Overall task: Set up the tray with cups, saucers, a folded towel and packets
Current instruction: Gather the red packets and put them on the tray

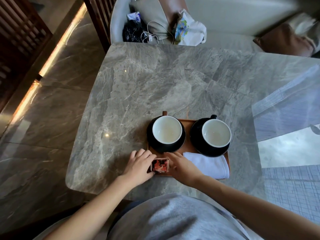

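Pretty plain look here: the person wears a light grey top, soft knit-looking fabric, a bit blurry up close. Both forearms are bare, and the left hand and right hand show no rings, watch or gloves.

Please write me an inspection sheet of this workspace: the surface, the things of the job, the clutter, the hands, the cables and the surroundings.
Surface: grey marble table, glossy, bare beyond the tray.
Job's things: wooden tray at the near edge; two empty white-lined cups, each on a black saucer; folded white towel on the tray, near right; packets at the tray's near left.
Clutter: nothing seen on the table.
Hands: left hand and right hand touch the packets from either side; grip unclear.
Cables: white cable on the chair beyond the table.
Surroundings: chair holds a black bag and a printed cloth bag; marble floor; window reflections at right.
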A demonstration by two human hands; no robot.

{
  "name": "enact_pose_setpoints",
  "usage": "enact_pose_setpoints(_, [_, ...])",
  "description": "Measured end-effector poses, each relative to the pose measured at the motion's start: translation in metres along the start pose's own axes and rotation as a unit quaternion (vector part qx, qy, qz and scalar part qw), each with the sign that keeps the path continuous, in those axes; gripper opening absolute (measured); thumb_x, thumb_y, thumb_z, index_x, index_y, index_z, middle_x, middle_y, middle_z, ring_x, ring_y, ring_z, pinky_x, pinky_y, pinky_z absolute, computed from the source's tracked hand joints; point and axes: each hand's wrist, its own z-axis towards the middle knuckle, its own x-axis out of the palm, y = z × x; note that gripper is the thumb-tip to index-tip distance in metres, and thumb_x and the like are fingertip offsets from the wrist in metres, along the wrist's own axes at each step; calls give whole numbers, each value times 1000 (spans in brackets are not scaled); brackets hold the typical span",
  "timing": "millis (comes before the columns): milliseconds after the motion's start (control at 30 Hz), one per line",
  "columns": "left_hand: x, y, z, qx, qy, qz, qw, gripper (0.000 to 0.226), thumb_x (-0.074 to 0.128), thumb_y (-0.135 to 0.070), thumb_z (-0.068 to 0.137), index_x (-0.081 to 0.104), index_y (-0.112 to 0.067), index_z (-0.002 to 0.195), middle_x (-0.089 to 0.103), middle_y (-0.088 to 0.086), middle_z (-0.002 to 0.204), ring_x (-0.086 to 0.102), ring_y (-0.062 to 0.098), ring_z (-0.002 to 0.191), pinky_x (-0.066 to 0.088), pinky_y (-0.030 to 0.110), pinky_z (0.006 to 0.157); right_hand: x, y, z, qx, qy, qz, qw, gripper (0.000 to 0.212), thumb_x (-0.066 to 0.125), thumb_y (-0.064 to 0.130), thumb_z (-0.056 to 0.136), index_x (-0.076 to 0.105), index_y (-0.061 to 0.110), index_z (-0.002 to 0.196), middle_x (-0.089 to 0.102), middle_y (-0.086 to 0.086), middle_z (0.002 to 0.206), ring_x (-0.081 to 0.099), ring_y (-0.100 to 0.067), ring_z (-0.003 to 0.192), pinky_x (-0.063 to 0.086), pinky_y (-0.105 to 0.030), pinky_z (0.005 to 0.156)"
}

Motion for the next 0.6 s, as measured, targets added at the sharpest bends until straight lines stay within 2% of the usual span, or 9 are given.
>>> enact_pose_setpoints(67, [-1,-1,-1,5,-2,2,1000,61,62,-43,76,42,-26,131,50,-6,125,40,19,119,26,38,101,-8,-1,-3,36,2,109,993,44,69,37,72,57,23,112,65,2,113,62,-10,101,48,-29,87])
enact_pose_setpoints(133, [-1,-2,-1,10,-3,6,1000,61,62,-45,76,42,-26,131,49,-6,126,39,18,119,25,38,102,-13,2,-4,83,20,194,977,21,67,23,74,57,31,90,69,0,107,65,-8,95,52,-35,92])
enact_pose_setpoints(200, [0,-5,-2,15,-2,11,1000,63,62,-46,77,41,-25,132,48,-6,128,39,18,120,25,38,103,-17,7,-3,133,62,235,961,24,53,1,86,60,22,96,63,-18,122,62,-28,110,48,-42,101])
enact_pose_setpoints(233, [0,-6,-2,17,-3,16,1000,63,62,-46,78,41,-24,133,48,-7,128,39,18,121,24,37,104,-17,8,-2,155,101,253,950,25,47,-4,90,58,8,109,56,-24,130,56,-35,119,46,-37,102])
enact_pose_setpoints(267, [1,-6,-2,18,-4,21,1000,62,61,-46,79,41,-25,134,48,-7,128,39,17,121,24,37,104,-16,9,-2,180,128,274,936,32,44,-3,94,49,-3,125,51,-26,133,52,-36,122,46,-30,99])
enact_pose_setpoints(333, [1,-8,-3,18,-7,23,1000,60,61,-45,80,41,-25,133,48,-7,127,39,17,121,23,36,104,-18,12,-5,196,129,305,923,40,45,8,96,40,3,136,54,-18,123,57,-23,111,54,-22,80])
enact_pose_setpoints(400, [0,-8,-3,13,-7,21,1000,58,60,-44,80,42,-25,132,49,-7,126,40,17,120,23,37,104,-18,15,-7,232,136,358,894,32,46,17,96,45,16,128,58,-6,115,58,-14,102,53,-21,75])
enact_pose_setpoints(500, [-1,-9,-3,6,-12,21,1000,54,59,-45,81,45,-26,129,50,-7,124,41,17,118,24,36,103,-14,20,-5,251,141,414,864,25,46,16,95,51,14,120,62,-5,111,61,-15,99,50,-28,86])
enact_pose_setpoints(600, [-2,-9,-2,7,-11,18,1000,51,59,-45,80,46,-26,126,50,-7,122,42,18,117,24,37,102,-15,23,-4,258,142,429,854,17,47,19,95,51,19,112,63,-4,111,62,-15,101,49,-33,90])
